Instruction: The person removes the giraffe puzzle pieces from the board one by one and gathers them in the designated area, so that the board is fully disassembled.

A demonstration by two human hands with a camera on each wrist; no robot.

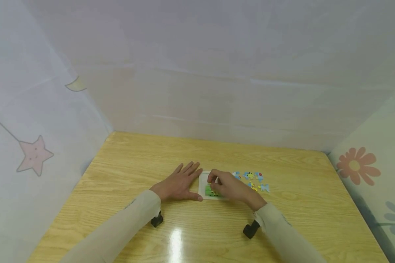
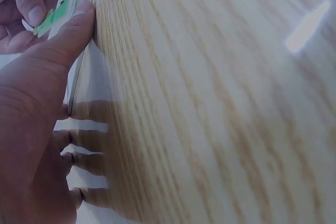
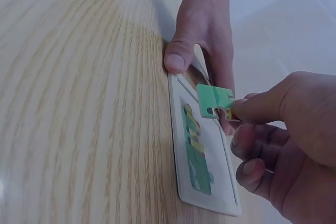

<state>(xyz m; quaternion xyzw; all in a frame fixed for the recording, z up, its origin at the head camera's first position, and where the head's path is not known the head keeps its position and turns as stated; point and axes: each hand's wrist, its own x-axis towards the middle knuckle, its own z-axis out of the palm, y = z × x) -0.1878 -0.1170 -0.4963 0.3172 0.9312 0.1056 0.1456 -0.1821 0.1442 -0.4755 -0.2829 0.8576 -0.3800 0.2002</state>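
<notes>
A green puzzle piece (image 3: 214,98) is pinched between the thumb and fingers of my right hand (image 1: 232,186). It is held tilted above a white puzzle tray (image 3: 226,192). Inside that tray, joined green and yellow pieces (image 3: 198,169) lie along the near side. My left hand (image 1: 177,185) rests spread at the tray's left end, fingers straight. In the right wrist view, the left thumb (image 3: 177,61) presses on the tray's corner. From the head view, the right hand covers much of the tray.
Several loose puzzle pieces (image 1: 250,175), blue and yellow, lie on the wooden table (image 1: 145,153) just right of the tray. A pale cloth wall (image 1: 210,109) stands behind the table, with printed cloth at both sides.
</notes>
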